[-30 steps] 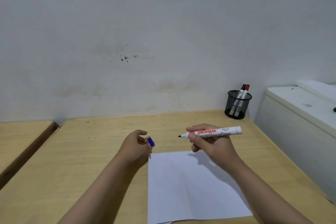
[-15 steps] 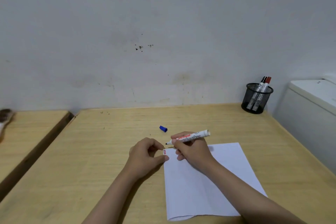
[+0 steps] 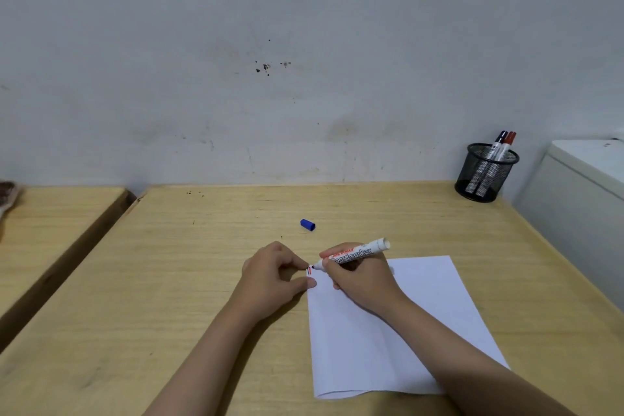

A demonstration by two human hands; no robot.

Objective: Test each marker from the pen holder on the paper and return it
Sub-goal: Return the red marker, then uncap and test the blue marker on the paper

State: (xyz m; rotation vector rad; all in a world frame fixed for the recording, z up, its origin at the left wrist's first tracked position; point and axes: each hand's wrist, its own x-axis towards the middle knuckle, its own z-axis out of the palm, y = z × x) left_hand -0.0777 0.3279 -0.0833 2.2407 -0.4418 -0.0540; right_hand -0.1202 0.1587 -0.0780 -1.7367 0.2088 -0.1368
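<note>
A white sheet of paper [image 3: 398, 328] lay on a wooden tabletop [image 3: 169, 280], and everything else is placed from it. At the paper's far left corner, the right hand [image 3: 361, 277] held a white marker [image 3: 354, 254], its fingers pinched around the barrel in a writing grip, the dark tip down at the corner just beside small red marks [image 3: 308, 269]; whether the tip touched the sheet was too fine to tell. The left hand [image 3: 273, 277] rested just off the paper's left edge, fingers loosely curled and holding nothing, thumb on the corner, likely to keep the sheet from sliding under the stroke. A blue cap [image 3: 307, 224] lay on its side beyond the paper, near the hands, probably set aside for easy recapping. Well beyond the paper's far right corner, against the wall, stood a black mesh holder [image 3: 486, 176] with two more markers [image 3: 499, 149] upright in it, one dark-capped and one red-capped.
</note>
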